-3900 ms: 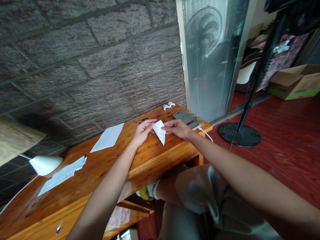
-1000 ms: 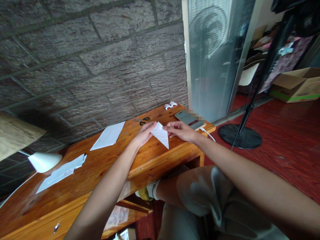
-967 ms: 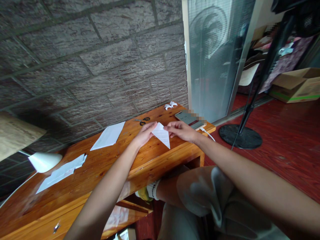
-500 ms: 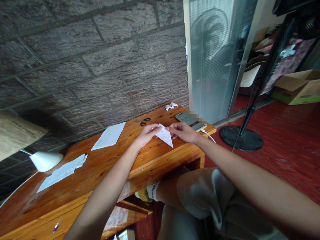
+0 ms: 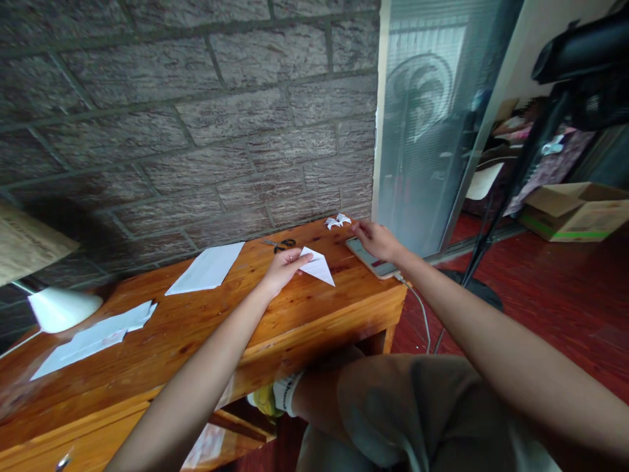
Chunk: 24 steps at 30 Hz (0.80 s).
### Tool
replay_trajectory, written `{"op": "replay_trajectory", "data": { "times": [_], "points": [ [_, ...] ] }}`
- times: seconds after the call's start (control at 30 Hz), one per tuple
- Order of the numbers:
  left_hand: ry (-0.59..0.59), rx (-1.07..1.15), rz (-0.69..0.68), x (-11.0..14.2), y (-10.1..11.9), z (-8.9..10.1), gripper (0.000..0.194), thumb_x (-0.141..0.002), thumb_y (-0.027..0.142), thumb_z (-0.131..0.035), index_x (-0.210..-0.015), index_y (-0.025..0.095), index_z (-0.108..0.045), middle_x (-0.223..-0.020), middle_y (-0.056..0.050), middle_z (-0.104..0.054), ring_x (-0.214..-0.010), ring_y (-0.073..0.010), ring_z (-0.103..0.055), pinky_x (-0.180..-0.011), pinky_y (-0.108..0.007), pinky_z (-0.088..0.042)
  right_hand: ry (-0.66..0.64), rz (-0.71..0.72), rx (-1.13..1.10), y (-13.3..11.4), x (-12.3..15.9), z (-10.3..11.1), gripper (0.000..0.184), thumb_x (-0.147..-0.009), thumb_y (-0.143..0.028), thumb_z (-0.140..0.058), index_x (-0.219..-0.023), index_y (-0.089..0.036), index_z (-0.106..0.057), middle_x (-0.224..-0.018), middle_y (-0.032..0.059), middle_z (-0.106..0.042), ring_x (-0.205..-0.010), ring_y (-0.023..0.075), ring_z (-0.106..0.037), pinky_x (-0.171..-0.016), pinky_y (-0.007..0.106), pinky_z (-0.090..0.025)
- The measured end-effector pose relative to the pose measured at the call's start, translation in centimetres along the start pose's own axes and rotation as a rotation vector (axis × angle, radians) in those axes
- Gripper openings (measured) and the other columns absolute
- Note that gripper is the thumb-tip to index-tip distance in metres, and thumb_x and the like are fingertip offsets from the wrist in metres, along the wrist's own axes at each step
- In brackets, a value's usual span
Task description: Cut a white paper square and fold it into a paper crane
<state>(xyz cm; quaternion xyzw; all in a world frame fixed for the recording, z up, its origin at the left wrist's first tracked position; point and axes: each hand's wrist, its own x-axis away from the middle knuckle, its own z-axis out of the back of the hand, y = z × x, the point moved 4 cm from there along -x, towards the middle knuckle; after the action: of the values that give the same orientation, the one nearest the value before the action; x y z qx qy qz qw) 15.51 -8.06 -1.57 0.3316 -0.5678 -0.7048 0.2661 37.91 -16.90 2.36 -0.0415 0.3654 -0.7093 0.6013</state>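
My left hand [image 5: 285,270] pinches the left edge of a folded white paper [image 5: 318,267], thumb on top. The paper is shaped into a kite-like point directed toward the desk's front edge, with a crease near its top. My right hand [image 5: 377,240] is apart from the paper, over the far end of a smartphone [image 5: 366,254]. Its fingers are curled together, with nothing visible in them; whether it touches the screen I cannot tell. Just past its fingertips sit small folded paper pieces [image 5: 338,221]. Black-handled scissors [image 5: 285,245] lie behind my left hand.
The wooden desk [image 5: 236,308] stands against a stone-block wall. A stack of white paper [image 5: 206,269], torn paper strips [image 5: 95,337] and a lamp [image 5: 63,308] are on the left. A white cable [image 5: 421,305] hangs from the phone. A black fan stand [image 5: 491,216] stands right.
My right hand has let go of the folded paper and moved right and away from me, over the phone. My left hand keeps its hold. The camera view has shifted slightly.
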Motion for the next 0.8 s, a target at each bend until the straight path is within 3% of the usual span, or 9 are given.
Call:
{"op": "replay_trajectory", "data": {
  "times": [0.1,0.23,0.37,0.53,0.67,0.8],
  "points": [
    [0.009,0.011,0.012,0.0,0.2,0.0,0.038,-0.067,0.050,-0.075,-0.082,0.015,-0.072,-0.071,-0.003,-0.066,-0.061,-0.0112,-0.053,-0.051,-0.020,-0.036,-0.090,0.008,0.121,1.6,-2.6,0.6,0.029,-0.097,-0.039,-0.042,-0.092,-0.020,-0.064,-0.099,0.0129,-0.073,-0.094,0.0253,-0.067,-0.080,0.030,-0.045],
    [-0.011,0.029,0.005,0.0,0.3,-0.5,0.035,-0.067,0.046,-0.076,-0.084,0.015,-0.071,-0.073,-0.003,-0.068,-0.063,-0.0125,-0.056,-0.052,-0.021,-0.037,-0.198,0.085,0.182,3.0,-3.7,-0.7,0.029,-0.099,-0.032,-0.038,-0.093,-0.020,-0.064,-0.102,0.0106,-0.073,-0.097,0.0232,-0.067,-0.085,0.030,-0.045],
    [0.042,0.067,0.033,-0.2,-0.3,-0.6,0.041,-0.065,0.041,-0.078,-0.097,0.017,-0.069,-0.080,-0.004,-0.070,-0.067,-0.0143,-0.060,-0.052,-0.021,-0.037,-0.202,0.139,0.250,3.3,-2.9,-0.9,0.030,-0.099,-0.028,-0.036,-0.094,-0.020,-0.065,-0.101,0.0096,-0.073,-0.095,0.0208,-0.067,-0.086,0.028,-0.044],
    [0.108,0.072,0.066,-0.4,-1.0,0.0,0.046,-0.065,0.037,-0.077,-0.106,0.019,-0.067,-0.084,-0.005,-0.071,-0.067,-0.0140,-0.060,-0.052,-0.020,-0.038,-0.234,0.215,0.188,2.8,-0.9,1.4,0.031,-0.098,-0.035,-0.037,-0.090,-0.021,-0.063,-0.093,0.0074,-0.074,-0.084,0.0190,-0.068,-0.081,0.027,-0.044],
    [0.145,0.058,0.061,-0.6,-1.2,0.2,0.042,-0.066,0.034,-0.073,-0.105,0.019,-0.067,-0.083,-0.004,-0.070,-0.069,-0.0141,-0.060,-0.051,-0.019,-0.039,-0.160,0.170,0.149,3.4,0.5,3.5,0.030,-0.097,-0.039,-0.038,-0.092,-0.022,-0.062,-0.099,0.0074,-0.074,-0.091,0.0213,-0.068,-0.084,0.029,-0.044],
    [0.181,0.078,0.072,-0.9,-1.4,0.3,0.039,-0.063,0.032,-0.073,-0.099,0.018,-0.068,-0.079,-0.004,-0.070,-0.067,-0.0147,-0.060,-0.049,-0.019,-0.039,-0.144,0.082,0.051,5.3,0.5,3.2,0.029,-0.094,-0.043,-0.042,-0.095,-0.021,-0.061,-0.096,0.0073,-0.072,-0.089,0.0221,-0.067,-0.083,0.031,-0.045]
  ]
}}
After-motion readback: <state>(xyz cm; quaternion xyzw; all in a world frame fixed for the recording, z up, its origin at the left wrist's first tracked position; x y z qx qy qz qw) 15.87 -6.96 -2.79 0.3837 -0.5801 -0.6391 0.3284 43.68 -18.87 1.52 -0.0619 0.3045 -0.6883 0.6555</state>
